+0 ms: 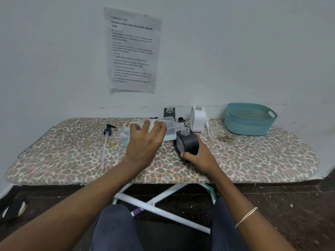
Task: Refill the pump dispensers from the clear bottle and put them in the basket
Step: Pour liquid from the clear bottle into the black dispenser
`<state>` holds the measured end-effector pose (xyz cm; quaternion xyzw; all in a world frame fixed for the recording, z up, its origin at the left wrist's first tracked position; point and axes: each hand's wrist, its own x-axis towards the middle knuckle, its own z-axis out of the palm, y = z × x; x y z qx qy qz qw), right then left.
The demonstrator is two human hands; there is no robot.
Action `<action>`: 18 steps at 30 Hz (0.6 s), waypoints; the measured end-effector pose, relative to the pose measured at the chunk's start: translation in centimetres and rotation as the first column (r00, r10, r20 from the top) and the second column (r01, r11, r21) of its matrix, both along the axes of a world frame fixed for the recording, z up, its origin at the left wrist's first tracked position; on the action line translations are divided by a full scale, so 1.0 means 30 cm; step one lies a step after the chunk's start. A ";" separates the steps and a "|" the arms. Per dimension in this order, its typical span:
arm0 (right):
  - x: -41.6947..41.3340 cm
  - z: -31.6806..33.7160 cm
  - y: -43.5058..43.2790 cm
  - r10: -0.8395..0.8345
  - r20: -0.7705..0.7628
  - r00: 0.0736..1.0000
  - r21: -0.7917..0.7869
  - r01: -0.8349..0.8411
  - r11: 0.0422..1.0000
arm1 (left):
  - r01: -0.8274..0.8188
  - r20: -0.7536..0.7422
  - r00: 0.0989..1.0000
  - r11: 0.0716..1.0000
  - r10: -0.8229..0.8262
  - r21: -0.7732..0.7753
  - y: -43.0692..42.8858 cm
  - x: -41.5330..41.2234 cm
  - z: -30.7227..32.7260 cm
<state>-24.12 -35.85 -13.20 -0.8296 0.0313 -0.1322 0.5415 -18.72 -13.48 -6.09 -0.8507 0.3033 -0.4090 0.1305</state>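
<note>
My left hand (145,142) grips the clear bottle (168,130), tipped on its side with its open neck over the mouth of a black dispenser (186,142). My right hand (199,154) holds that black dispenser tilted on the board. A second black dispenser (169,112) and a white dispenser (197,118) stand uncapped by the wall. A black pump head with a long tube (107,140) lies to the left. Another black pump (181,120) and a white pump (207,125) lie near the white dispenser. The teal basket (250,122) sits at the right.
Everything rests on an ironing board with a leopard-print cover (253,156) set against a pale wall. A printed paper sheet (133,49) is taped to the wall. White board legs (159,205) cross beneath, above a dark floor.
</note>
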 end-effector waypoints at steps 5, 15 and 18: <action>0.000 -0.002 -0.001 0.002 -0.001 1.000 0.000 -0.002 1.000 | -0.004 -0.011 1.000 1.000 0.004 0.008 0.000 0.001 0.003; -0.005 0.003 0.002 0.009 0.003 1.000 0.015 -0.009 1.000 | -0.008 -0.029 1.000 1.000 0.009 0.017 -0.001 -0.001 0.008; -0.003 0.001 0.001 0.008 0.001 1.000 0.021 -0.008 1.000 | -0.007 -0.027 1.000 1.000 0.008 0.020 -0.001 -0.001 0.010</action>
